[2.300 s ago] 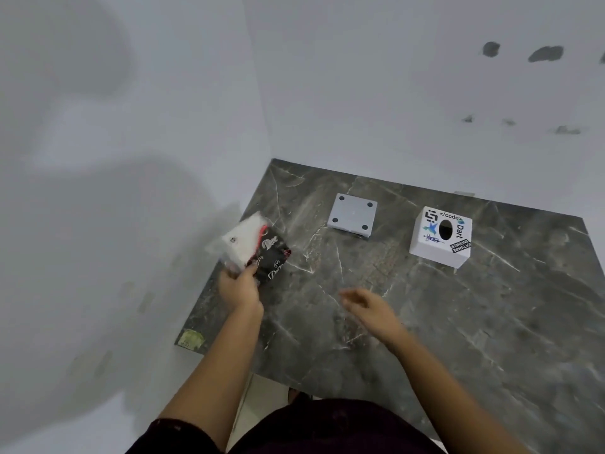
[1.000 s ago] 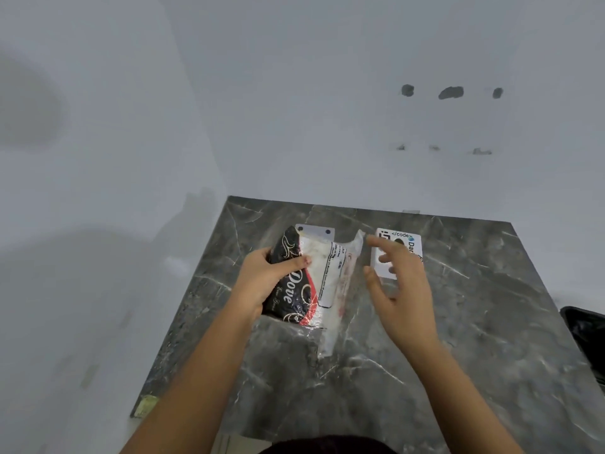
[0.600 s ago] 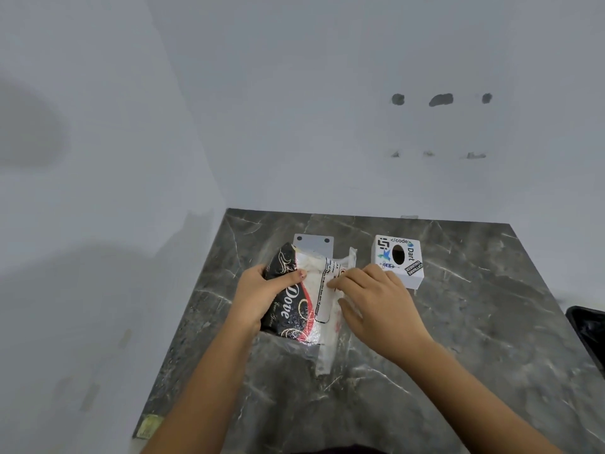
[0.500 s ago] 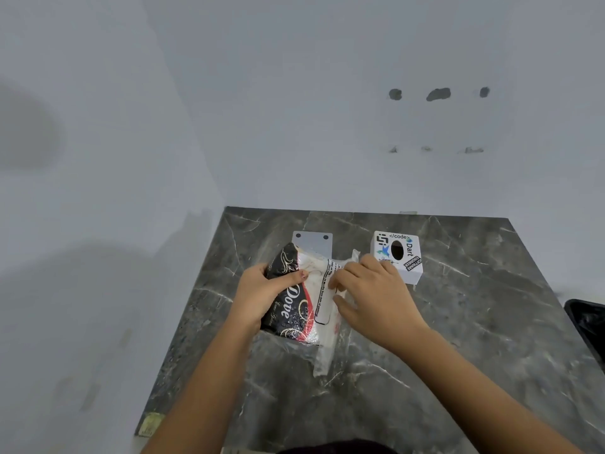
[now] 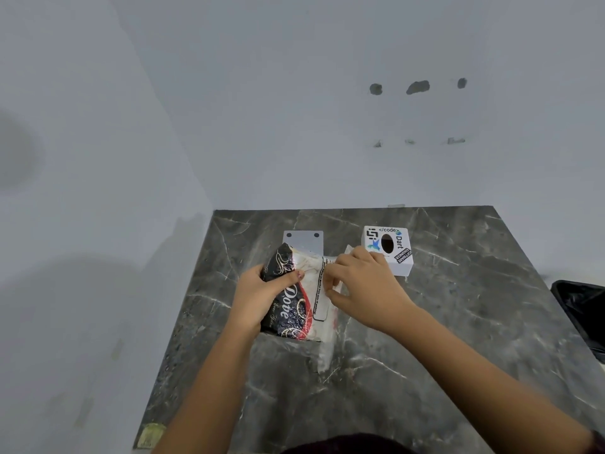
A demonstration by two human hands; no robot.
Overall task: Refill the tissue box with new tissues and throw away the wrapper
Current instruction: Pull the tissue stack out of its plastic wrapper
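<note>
- The left hand [image 5: 258,298] is wrapped around the dark end of the tissue pack [image 5: 294,303], above the counter [image 5: 458,322].
- The right hand [image 5: 363,290] pinches the pack's clear wrapper edge.
- The tissue box [image 5: 389,249] sits just beyond the right hand; the base plate [image 5: 302,239] lies beyond the left.
- Bare counter opens rightward to the bin [image 5: 582,312].

Bare room corner, likely a home or small office.
Plain white walls [image 5: 294,109] with patched drill holes [image 5: 417,87], dark marble-look bench [image 5: 474,306], black-lined bin [image 5: 582,316] at right edge.

"dove" on tissue pack [image 5: 289,309]; "dart" on tissue box [image 5: 400,253]
</note>
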